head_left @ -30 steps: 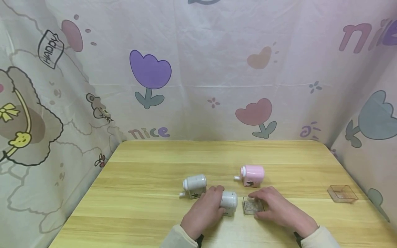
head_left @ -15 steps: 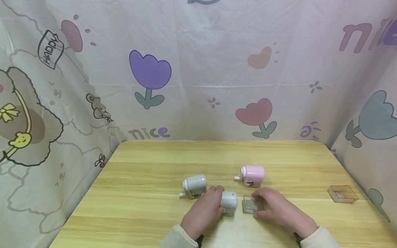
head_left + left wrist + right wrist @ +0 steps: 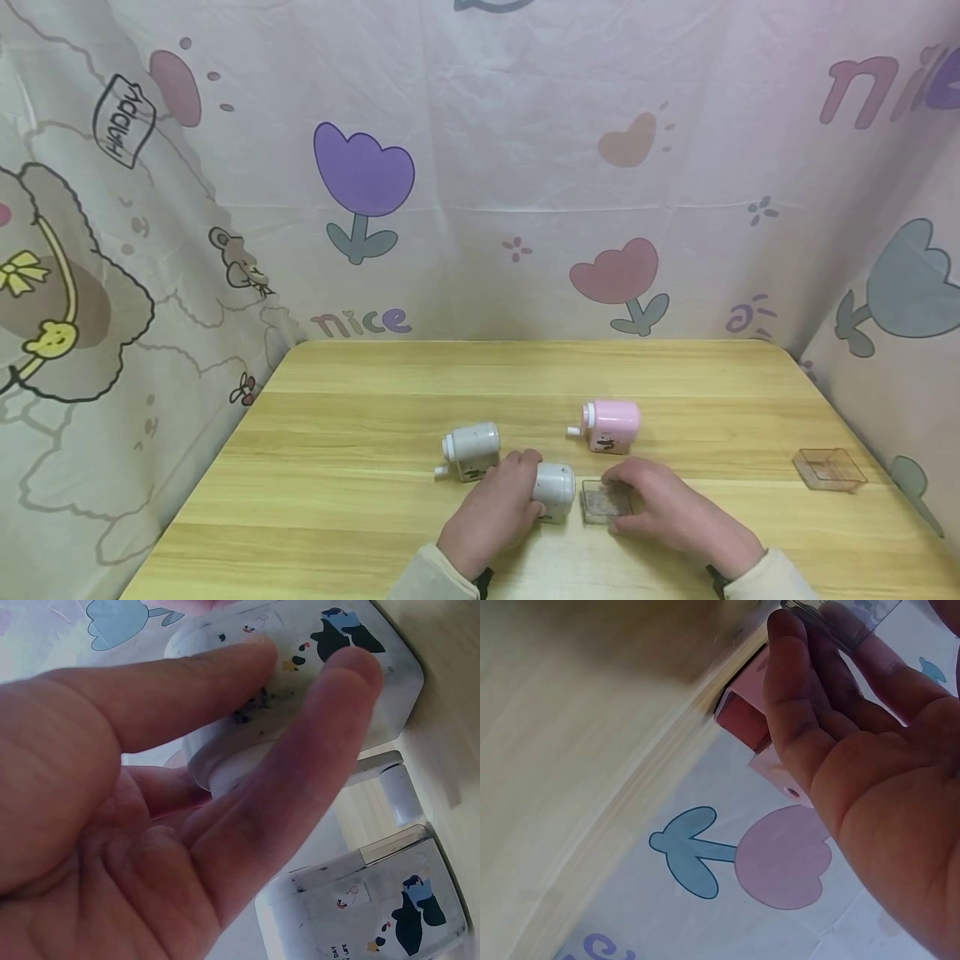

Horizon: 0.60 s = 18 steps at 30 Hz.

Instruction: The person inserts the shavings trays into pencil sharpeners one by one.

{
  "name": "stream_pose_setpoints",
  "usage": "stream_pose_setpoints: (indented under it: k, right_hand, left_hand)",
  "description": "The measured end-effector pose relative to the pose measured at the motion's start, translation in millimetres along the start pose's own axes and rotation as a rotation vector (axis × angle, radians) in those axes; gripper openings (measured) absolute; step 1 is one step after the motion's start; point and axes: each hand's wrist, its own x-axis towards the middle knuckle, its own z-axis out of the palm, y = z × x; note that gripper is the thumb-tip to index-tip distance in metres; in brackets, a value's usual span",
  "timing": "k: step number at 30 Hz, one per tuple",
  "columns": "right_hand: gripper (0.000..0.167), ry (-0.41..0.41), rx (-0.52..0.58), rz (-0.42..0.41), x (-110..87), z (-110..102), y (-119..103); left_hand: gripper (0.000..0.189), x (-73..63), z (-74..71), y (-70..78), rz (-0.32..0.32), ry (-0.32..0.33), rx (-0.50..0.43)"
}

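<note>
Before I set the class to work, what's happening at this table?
A person's left hand grips a gray pencil sharpener, while the right hand holds a small clear tray beside it, a narrow gap between. A second gray sharpener and a pink sharpener stand farther back; an orange-tinted tray sits to the right.

Head view: left hand [image 3: 491, 517] hides one end of nearer grey sharpener [image 3: 556, 492]; right hand [image 3: 667, 507] partly covers clear tray [image 3: 597, 503]. Left wrist: other grey sharpener [image 3: 360, 911] cropped, bottom edge. Right wrist: pink sharpener [image 3: 780, 774] partly occluded; tray cropped, top edge.
</note>
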Motion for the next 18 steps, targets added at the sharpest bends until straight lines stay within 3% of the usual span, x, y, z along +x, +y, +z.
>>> stream_pose_setpoints:
  k: [18]
  right_hand:
    - [0.050, 0.000, 0.043, -0.045, 2.8, 4.6, -5.9]
  left_hand:
    - [0.045, 0.3, 0.3, -0.4, 0.002, -0.006, 0.000]
